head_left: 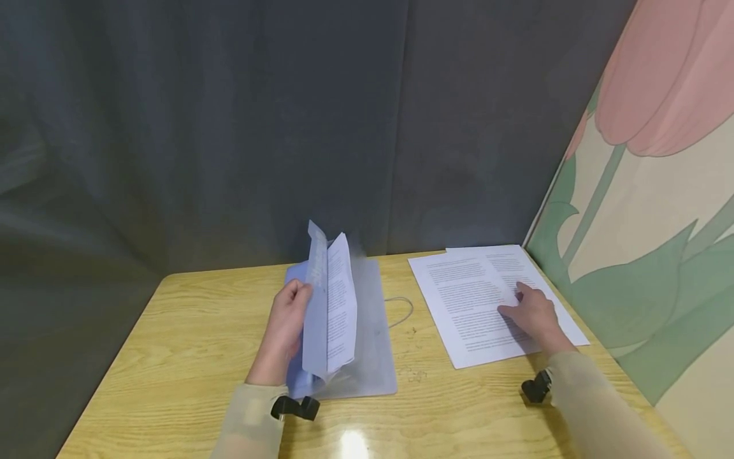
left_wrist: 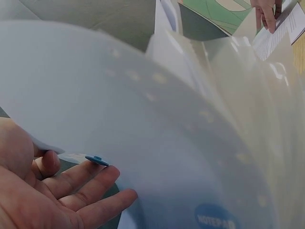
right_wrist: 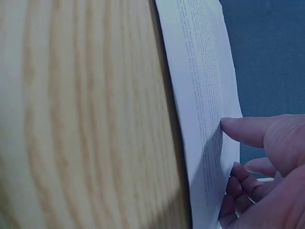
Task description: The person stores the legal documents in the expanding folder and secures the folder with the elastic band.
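Observation:
My left hand (head_left: 288,313) grips the raised cover of a translucent bluish document folder (head_left: 371,338), which stands partly open on the table. Printed sheets (head_left: 341,306) lean inside it, upright and slightly bent. The left wrist view shows the thumb and fingers at the cover's edge, beside a small blue button (left_wrist: 96,161); a blue "NOTEPAD" label (left_wrist: 212,217) is on the cover. Over to the right, my right hand (head_left: 534,313) rests on loose printed sheets (head_left: 450,299) that overlap each other. Its thumb (right_wrist: 245,130) touches the paper; some of its fingertips are hidden.
A thin grey cord loop (head_left: 410,311) sticks out from the folder's right side onto the wooden table (head_left: 189,344). Behind the table hangs a dark curtain (head_left: 275,127). A wall with painted tulips (head_left: 636,255) borders the right edge.

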### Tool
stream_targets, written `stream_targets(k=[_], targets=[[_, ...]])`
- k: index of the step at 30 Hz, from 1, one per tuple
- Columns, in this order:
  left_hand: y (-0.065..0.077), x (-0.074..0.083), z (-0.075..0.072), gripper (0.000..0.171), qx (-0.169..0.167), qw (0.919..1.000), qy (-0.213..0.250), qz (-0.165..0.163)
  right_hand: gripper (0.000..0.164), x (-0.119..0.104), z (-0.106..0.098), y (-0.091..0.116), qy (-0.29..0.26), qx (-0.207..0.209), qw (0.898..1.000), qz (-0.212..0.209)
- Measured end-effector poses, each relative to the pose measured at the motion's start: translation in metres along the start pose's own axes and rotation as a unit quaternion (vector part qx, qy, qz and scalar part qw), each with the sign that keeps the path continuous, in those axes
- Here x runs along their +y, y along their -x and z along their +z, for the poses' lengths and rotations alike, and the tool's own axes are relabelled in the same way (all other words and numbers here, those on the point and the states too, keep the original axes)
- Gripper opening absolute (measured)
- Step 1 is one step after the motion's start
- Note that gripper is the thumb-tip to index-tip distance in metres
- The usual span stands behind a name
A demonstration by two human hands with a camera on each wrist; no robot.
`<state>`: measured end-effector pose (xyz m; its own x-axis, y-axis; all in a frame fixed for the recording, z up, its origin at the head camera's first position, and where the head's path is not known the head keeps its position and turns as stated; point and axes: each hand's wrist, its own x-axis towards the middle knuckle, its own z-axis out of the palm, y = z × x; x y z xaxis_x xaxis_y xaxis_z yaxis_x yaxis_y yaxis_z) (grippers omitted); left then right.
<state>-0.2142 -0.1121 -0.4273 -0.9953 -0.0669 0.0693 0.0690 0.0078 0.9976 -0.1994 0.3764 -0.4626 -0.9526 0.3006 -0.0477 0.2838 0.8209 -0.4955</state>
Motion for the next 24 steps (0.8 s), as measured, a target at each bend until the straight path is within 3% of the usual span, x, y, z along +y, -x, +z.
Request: stream_targets(k=[7, 13, 20, 24], targets=[[-0.001, 0.0, 0.0, 0.029, 0.001, 1.0, 0.001, 0.0, 0.08, -0.002, -0.002, -0.003, -0.015, -0.03, 0.999, 0.004], [-0.002, -0.001, 0.0, 0.03, -0.002, 1.0, 0.008, 0.003, 0.086, -0.001, -0.006, 0.0, -0.042, -0.067, 0.997, 0.018], [0.0, 0.0, 0.003, 0.029, 0.003, 1.0, 0.0, 0.004, 0.087, 0.0, -0.008, 0.004, -0.021, -0.045, 0.998, -0.044], [0.001, 0.001, 0.004, 0.028, 0.003, 1.0, -0.003, 0.003, 0.085, 0.002, -0.01, 0.007, -0.009, -0.041, 0.998, -0.054]])
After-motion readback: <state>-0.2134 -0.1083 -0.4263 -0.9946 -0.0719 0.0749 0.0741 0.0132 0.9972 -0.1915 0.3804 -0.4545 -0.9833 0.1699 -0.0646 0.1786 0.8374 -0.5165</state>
